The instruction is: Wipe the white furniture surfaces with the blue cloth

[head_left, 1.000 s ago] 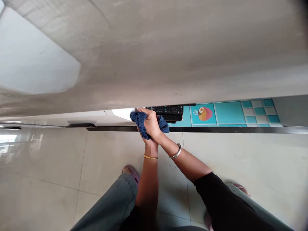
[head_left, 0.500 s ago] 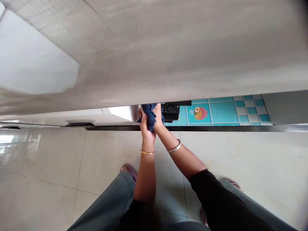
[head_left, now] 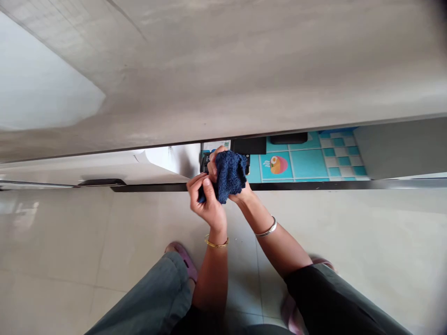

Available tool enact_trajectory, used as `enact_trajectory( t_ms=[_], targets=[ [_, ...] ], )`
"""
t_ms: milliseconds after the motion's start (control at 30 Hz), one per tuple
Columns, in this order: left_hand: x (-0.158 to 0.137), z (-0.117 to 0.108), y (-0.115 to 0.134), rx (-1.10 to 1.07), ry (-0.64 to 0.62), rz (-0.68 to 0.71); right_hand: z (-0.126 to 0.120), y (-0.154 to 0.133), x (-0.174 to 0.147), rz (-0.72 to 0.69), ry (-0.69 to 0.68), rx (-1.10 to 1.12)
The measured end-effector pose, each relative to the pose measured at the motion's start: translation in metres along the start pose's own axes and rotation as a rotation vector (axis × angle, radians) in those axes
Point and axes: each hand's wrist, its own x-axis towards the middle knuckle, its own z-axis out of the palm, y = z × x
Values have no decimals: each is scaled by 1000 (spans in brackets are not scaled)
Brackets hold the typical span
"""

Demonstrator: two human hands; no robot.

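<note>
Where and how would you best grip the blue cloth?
Probably pinch a fold near the right edge of the blue cloth, coming from above and the right. The cloth is soft and bunched, its upper face is exposed, and that edge is clear of the left hand. It lies over the right hand, so a shallow pinch seems safer.
</note>
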Motion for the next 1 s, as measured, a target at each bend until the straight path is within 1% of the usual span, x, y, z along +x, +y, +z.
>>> enact_trajectory(
  t_ms=[67,133,233,333,400,433,500,567,633,733,767,800,833,867,933,1000],
  targets=[
    [2,-4,10,48,23,85,-4,2,0,101,-118,160],
    [0,-9,14,87,9,157,-8,3,-1,158,-199,254],
    [-12,-18,9,196,-19,292,-16,1,-3,201,-281,318],
    [-35,-25,-9,310,-32,443,-21,-5,-3,193,-281,338],
    [-52,-27,-22,381,-88,498,-22,-11,-4,169,-237,336],
    [-59,-28,-27,412,-124,504,-22,-14,-5,152,-211,326],
    [-68,-28,-31,453,-173,489,-22,-19,-7,105,-147,291],
    [-68,-25,-27,458,-139,460,-23,-21,-11,61,-85,239],
    [-61,-21,-18,405,-50,394,-28,-21,-14,35,9,150],
    [-41,-16,2,239,117,177,-43,-23,-19,-69,162,-132],
    [-34,-14,9,198,148,109,-48,-24,-21,-118,180,-236],
    [-26,-14,15,181,158,60,-53,-27,-22,-161,157,-326],
    [-20,-13,20,189,142,36,-57,-31,-24,-187,97,-391],
    [-14,-14,25,214,101,35,-60,-35,-26,-191,1,-432],
    [-4,-14,33,275,-15,77,-60,-43,-31,-153,-268,-452],
    [3,-15,39,308,-107,135,-54,-51,-36,-88,-526,-435]
  ],
)
